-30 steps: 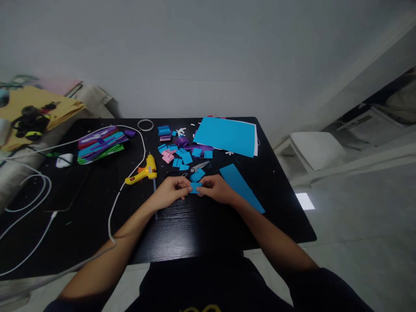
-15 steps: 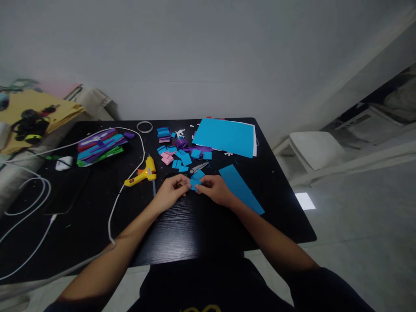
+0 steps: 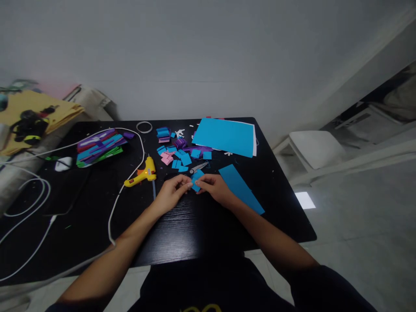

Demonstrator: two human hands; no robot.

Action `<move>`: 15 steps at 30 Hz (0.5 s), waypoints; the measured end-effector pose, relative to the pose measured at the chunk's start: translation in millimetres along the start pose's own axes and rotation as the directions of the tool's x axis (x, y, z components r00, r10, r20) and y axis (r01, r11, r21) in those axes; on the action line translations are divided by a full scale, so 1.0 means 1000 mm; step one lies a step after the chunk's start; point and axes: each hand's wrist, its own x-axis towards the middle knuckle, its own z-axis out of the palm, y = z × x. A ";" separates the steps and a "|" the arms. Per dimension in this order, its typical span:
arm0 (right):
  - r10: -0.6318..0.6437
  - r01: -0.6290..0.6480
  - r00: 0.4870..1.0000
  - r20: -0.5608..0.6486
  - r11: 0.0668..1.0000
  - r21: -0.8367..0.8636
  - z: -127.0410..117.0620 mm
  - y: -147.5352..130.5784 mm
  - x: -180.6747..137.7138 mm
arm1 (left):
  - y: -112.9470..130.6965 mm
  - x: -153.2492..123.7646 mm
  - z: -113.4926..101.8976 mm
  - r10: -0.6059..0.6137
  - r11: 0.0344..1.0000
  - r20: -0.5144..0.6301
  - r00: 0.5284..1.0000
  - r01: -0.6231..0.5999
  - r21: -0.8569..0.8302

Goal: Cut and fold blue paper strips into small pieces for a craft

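Small blue paper piece (image 3: 195, 186), just on the near side of the scissors (image 3: 199, 167), is pinched narrowly between the fingertips of our left hand (image 3: 173, 190) and our right hand (image 3: 217, 189). Toward us from the scissors, the black table (image 3: 182, 236) gives our wrists room down to its front edge; right of them a long blue strip (image 3: 242, 189) slants short of the side edge, while left of them the yellow glue gun (image 3: 143, 174) bounds our space.

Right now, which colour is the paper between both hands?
The paper is blue; the head view shows it.
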 end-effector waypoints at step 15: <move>-0.165 0.121 0.975 -0.147 0.956 -0.266 0.004 0.010 -0.003 | 0.003 0.000 0.003 -0.087 0.996 -0.065 0.994 0.087 -0.001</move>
